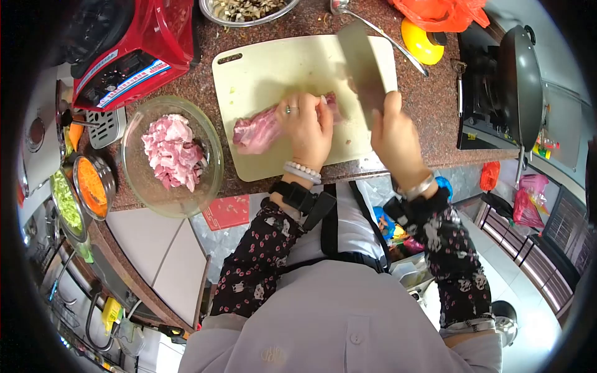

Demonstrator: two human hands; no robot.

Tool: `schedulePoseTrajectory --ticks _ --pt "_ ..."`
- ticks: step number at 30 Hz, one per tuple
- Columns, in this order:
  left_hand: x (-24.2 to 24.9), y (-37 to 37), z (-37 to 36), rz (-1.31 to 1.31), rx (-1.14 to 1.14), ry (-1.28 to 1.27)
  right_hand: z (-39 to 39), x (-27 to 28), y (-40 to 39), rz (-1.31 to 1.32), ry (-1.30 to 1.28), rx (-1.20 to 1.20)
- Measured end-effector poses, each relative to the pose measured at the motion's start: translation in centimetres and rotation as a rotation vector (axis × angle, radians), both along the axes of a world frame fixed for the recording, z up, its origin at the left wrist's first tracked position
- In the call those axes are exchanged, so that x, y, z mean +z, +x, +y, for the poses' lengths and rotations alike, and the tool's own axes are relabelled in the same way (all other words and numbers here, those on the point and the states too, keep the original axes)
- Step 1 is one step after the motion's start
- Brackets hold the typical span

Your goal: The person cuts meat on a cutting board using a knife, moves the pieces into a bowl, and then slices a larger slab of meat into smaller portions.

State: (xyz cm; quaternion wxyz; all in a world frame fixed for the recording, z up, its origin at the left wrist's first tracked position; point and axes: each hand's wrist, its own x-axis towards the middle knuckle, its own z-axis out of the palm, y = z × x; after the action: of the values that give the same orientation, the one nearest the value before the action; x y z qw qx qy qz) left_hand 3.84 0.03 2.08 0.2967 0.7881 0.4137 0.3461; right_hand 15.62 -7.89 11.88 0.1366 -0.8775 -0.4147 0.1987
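Observation:
A long piece of raw pink meat (pixel 256 132) lies across the pale cutting board (pixel 261 68). My left hand (pixel 306 127) presses down on it with curled fingers, hiding its middle. In my right hand (pixel 398 140) is the handle of a cleaver (pixel 362 65), its broad blade raised over the right side of the board, just right of the meat's end. The blade looks slightly blurred. Left of the board, a glass bowl (pixel 134 165) holds a heap of cut meat pieces (pixel 173 152).
A red appliance (pixel 140 50) stands at the back left. Bowls of shredded carrot (pixel 92 185) and chopped greens (pixel 65 202) sit far left. Behind the board are a bowl of diced food (pixel 249 9), a ladle (pixel 385 37) and a yellow lid (pixel 423 42). A wok (pixel 519 87) is at right.

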Motion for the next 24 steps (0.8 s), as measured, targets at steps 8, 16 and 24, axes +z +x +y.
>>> schedulePoseTrajectory --ticks 8,16,24 --pt "-1.5 1.0 -0.5 0.335 -0.045 0.196 -3.7 -0.8 -6.3 -0.043 -0.235 0.069" --pt "-1.6 1.0 0.1 0.351 -0.036 0.204 3.4 -2.8 -4.0 -0.170 -0.119 0.154" --pt "-1.6 1.5 0.0 0.294 -0.027 0.169 -7.0 -2.8 -5.7 -0.104 -0.354 0.142"
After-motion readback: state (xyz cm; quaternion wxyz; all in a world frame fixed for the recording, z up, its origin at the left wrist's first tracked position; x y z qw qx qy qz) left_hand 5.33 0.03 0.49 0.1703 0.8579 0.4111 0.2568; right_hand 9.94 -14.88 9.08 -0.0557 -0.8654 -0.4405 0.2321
